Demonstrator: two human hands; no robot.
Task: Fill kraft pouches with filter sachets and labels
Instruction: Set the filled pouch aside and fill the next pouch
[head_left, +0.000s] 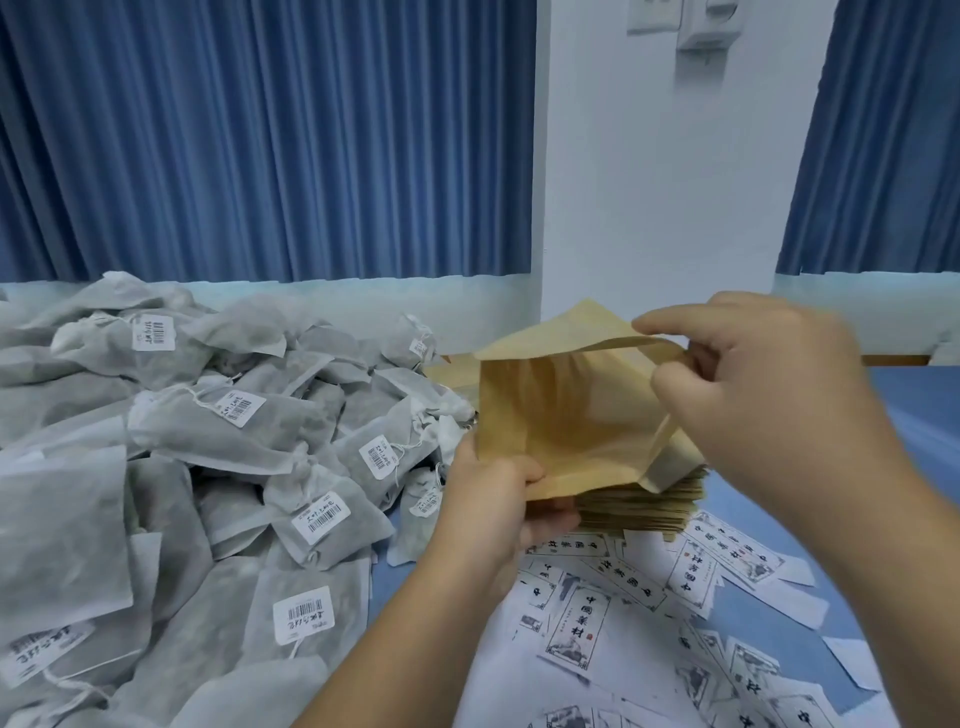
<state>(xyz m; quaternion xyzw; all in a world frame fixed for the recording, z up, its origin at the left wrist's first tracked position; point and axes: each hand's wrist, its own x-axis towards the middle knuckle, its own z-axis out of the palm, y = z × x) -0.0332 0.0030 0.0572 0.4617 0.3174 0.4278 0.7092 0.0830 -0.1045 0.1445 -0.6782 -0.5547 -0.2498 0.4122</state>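
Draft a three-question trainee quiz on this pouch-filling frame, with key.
1. True or false: the left hand and the right hand both hold the kraft pouch.
2. Where does the pile of filter sachets lie relative to that pouch? A: to its left. B: to its right. C: inside it.
3. Fill in: the stack of spare pouches rests beside scattered printed ____.
Key: 1 true; 2 A; 3 labels.

Kraft pouch (561, 415) held open, sachets (208, 431) heaped left, labels (576, 634) strewn
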